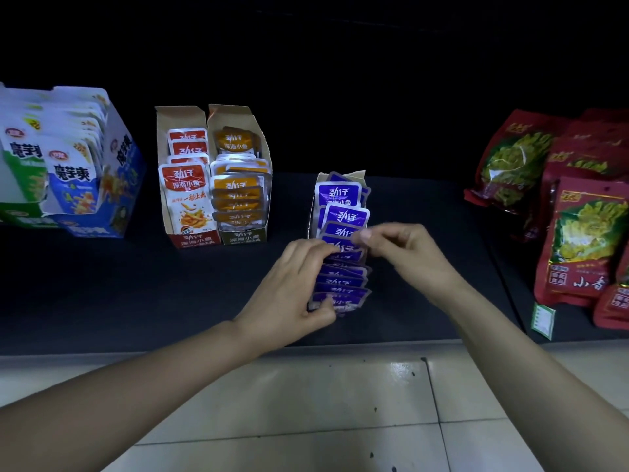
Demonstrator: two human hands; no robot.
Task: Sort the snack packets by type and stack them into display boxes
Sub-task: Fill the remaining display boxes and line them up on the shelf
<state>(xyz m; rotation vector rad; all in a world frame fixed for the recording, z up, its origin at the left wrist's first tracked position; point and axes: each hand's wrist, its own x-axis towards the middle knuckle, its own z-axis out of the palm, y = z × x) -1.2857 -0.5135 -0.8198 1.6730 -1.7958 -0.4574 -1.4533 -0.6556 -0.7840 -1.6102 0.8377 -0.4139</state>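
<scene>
A narrow cardboard display box (355,174) stands on the dark shelf, filled with a row of purple snack packets (343,212). My left hand (296,284) grips the front end of that row, thumb at the foremost packets and fingers curled over the left side. My right hand (398,248) pinches the top edge of a purple packet in the middle of the row. Left of it stand a box of red packets (185,185) and a box of orange packets (238,192).
A blue and white box of larger packets (75,165) stands at the far left. Big red bags (585,240) lie at the right, with a green tag (543,320) on the shelf edge. Pale floor tiles (306,403) run below the shelf front.
</scene>
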